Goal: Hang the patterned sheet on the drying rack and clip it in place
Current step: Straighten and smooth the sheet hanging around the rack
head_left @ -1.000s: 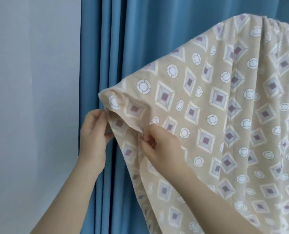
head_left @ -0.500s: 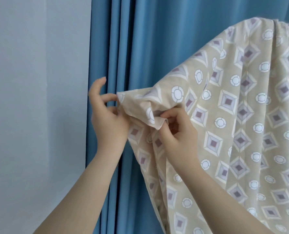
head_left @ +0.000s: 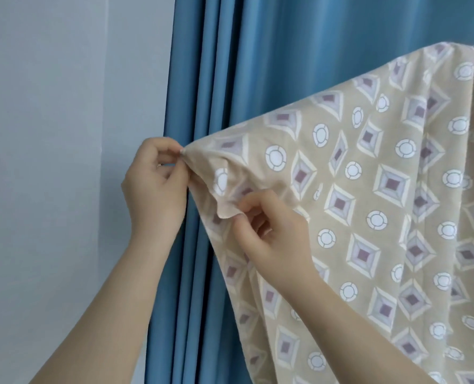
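Pinches the left corner tip of the patterned sheet with the left hand, thumb against forefinger, other fingers curled loosely inward. Holds that hand raised, forearm rising from lower left, in front of the blue curtain beside the grey wall. Nips a folded edge just below and to the right with the right hand, thumb and forefinger closed on the cloth, back of the hand nearest. Has the sheet draped from upper right, sloping down to the pinched corner.

A home room: blue curtain beside pale wall.
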The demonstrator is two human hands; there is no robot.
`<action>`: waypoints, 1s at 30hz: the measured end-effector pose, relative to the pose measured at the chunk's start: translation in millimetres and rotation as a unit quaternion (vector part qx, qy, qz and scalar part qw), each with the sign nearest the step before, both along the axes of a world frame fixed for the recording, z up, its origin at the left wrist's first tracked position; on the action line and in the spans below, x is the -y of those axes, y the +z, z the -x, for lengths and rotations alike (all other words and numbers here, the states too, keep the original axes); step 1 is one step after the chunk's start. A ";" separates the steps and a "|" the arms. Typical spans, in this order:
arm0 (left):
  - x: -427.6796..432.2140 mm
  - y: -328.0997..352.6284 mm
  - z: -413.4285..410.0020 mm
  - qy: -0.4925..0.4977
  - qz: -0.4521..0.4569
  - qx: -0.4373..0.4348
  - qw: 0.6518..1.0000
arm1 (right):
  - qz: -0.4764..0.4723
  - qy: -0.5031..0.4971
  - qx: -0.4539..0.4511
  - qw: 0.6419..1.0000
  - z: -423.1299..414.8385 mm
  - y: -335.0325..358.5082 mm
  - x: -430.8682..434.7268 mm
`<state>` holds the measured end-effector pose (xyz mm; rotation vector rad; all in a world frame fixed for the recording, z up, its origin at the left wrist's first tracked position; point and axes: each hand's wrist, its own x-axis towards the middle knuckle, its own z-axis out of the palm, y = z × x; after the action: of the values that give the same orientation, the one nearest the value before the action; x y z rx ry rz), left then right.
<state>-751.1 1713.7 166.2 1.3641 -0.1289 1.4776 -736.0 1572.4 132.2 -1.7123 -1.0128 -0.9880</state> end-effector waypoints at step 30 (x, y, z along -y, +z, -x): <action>18.4 69.4 -49.0 0.190 -0.160 -0.213 0.945 | 0.044 -0.093 -0.059 0.993 -20.8 91.0 14.5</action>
<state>-702.0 1695.3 235.6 2.0333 0.1902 1.4734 -715.2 1557.9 223.2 -1.9425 -0.8437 -0.9580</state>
